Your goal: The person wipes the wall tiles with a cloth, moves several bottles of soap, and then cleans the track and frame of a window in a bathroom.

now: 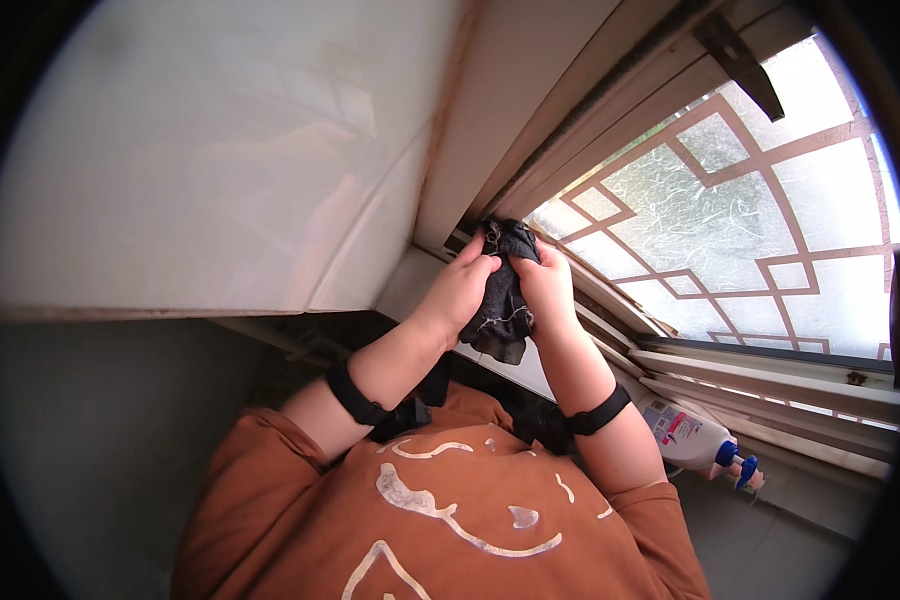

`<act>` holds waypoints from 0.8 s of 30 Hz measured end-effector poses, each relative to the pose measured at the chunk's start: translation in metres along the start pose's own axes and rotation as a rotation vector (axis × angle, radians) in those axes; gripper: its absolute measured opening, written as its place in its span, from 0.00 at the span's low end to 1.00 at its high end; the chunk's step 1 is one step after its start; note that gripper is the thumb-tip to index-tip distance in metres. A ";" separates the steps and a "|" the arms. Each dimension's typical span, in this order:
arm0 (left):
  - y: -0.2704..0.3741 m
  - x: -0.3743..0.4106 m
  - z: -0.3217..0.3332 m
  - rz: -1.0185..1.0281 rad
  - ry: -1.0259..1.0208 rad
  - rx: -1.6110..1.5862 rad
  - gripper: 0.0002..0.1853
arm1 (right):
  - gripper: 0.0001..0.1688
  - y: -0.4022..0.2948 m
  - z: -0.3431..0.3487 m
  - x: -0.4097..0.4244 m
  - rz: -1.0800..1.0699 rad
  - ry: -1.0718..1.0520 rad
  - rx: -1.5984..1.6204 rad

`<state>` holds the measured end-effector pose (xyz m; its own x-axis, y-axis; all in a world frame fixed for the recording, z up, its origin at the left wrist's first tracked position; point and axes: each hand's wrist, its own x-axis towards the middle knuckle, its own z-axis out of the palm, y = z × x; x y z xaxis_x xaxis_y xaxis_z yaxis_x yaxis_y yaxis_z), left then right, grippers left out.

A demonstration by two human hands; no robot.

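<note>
A dark, frayed cloth (501, 300) is bunched between my two hands, with loose pale threads on it and its lower end hanging down. My left hand (461, 289) grips its left edge, thumb on top. On the other side my right hand (551, 281) pinches the upper right part. The cloth's top lies at the lower corner of the window frame (570, 150), beside the sill; whether it touches the frame I cannot tell. Both fingertips are partly hidden by the cloth.
A glossy white tiled wall (217, 172) rises on the left. Patterned frosted glass (720, 217) fills the window at right, with a dark metal window handle (746, 67) above. A white pump bottle with a blue collar (686, 435) lies near the window tracks (765, 382).
</note>
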<state>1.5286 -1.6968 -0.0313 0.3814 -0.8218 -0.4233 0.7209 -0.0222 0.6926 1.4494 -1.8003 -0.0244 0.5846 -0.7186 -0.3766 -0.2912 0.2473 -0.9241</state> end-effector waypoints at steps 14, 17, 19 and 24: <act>0.011 -0.019 0.033 0.174 -0.023 -0.089 0.29 | 0.14 -0.033 -0.009 -0.022 -0.085 -0.016 0.099; 0.003 -0.013 0.029 0.193 -0.032 -0.145 0.27 | 0.13 -0.026 -0.008 -0.018 -0.090 -0.023 0.128; 0.000 -0.007 0.024 0.180 -0.074 -0.174 0.27 | 0.10 -0.022 -0.006 -0.016 -0.101 -0.002 0.177; -0.003 -0.002 0.018 0.154 -0.111 -0.226 0.27 | 0.12 -0.021 -0.003 -0.017 -0.120 0.037 0.158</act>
<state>1.5154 -1.7050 -0.0221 0.4402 -0.8630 -0.2481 0.7745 0.2251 0.5911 1.4436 -1.7954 0.0013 0.5785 -0.7720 -0.2634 -0.0968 0.2557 -0.9619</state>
